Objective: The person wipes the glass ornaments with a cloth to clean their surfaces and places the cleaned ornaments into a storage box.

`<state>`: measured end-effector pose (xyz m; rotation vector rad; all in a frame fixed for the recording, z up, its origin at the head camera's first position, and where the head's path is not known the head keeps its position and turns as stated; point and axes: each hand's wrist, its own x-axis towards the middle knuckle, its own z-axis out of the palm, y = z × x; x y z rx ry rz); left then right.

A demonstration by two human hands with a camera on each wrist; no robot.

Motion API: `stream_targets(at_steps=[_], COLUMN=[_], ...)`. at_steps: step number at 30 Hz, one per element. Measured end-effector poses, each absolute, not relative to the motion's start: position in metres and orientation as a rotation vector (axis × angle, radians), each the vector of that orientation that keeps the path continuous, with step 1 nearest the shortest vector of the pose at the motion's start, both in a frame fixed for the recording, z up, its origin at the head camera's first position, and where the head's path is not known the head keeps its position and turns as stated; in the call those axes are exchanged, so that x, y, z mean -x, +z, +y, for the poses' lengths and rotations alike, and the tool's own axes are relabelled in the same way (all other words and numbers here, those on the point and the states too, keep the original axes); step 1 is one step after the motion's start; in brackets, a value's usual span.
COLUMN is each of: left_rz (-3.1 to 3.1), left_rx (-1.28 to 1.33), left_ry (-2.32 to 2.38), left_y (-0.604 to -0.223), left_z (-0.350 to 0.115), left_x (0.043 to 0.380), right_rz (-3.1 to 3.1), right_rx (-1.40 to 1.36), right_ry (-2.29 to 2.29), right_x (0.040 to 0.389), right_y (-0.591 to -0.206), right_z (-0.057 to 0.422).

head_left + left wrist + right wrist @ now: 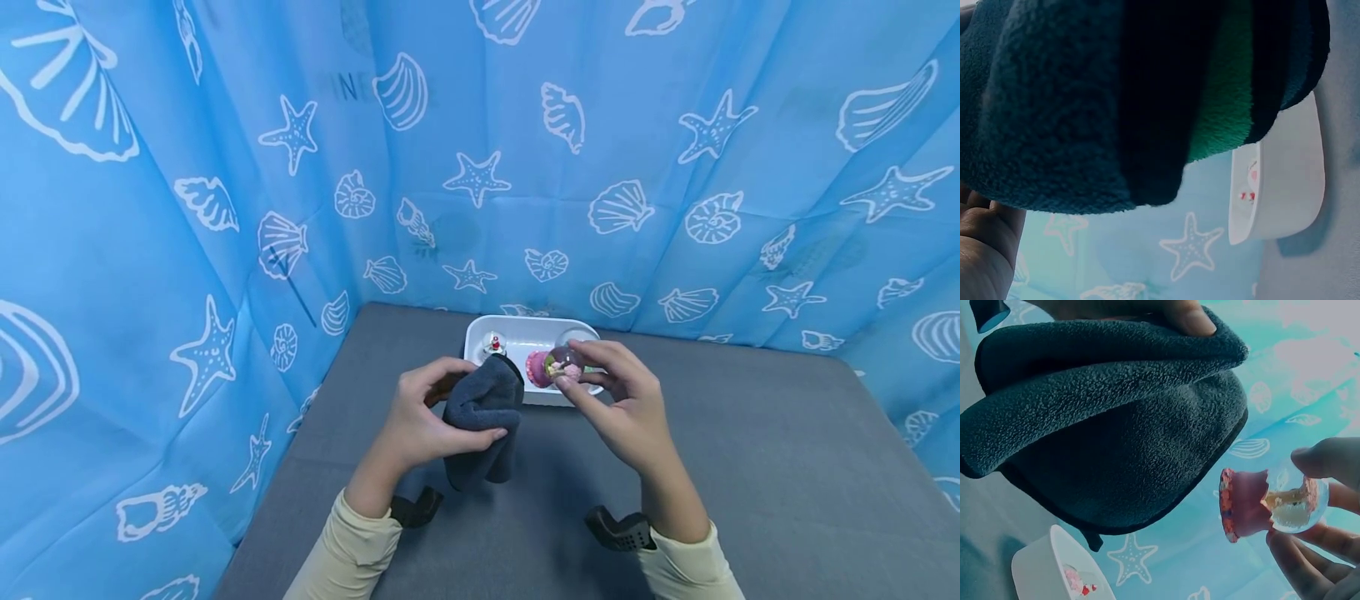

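Observation:
My left hand [429,417] grips a dark grey-blue cloth [487,408], which hangs in folds below the fingers. In the left wrist view the cloth [1060,112] fills most of the picture. My right hand [622,400] pinches a small snow globe [1294,503] by its clear ball, between thumb and fingers. The globe's pink base [1247,503] points left, toward the cloth, and the globe is tipped on its side. Both hands are raised above the table's near side of a white tray [517,329], with cloth and globe apart.
Inside the tray, at its left end, stands another snow globe [494,342] with a small red figure. A further clear ball [576,337] shows at the right end, partly behind my right hand. Grey fabric covers the table [787,450]; a blue shell-patterned curtain [480,242] hangs behind.

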<state>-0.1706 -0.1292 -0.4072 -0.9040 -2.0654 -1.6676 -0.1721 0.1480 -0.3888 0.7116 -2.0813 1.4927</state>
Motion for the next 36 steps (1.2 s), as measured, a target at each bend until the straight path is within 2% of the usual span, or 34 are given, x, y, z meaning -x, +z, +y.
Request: stream_targets(at_steps=[25, 36], left_rz=[-2.334, -2.489], left_rx=[0.831, 0.825], left_ry=[-1.621, -1.43], left_y=[-0.415, -0.409], left_z=[-0.152, -0.165], left_x=[0.172, 0.177], right_rz=[-2.388, -2.583], right_rx=[-0.628, -0.584], right_ry=[1.29, 0.956], right_x=[0.207, 0.216], right_y=[-0.417, -0.421], right_z=[0.146, 0.135])
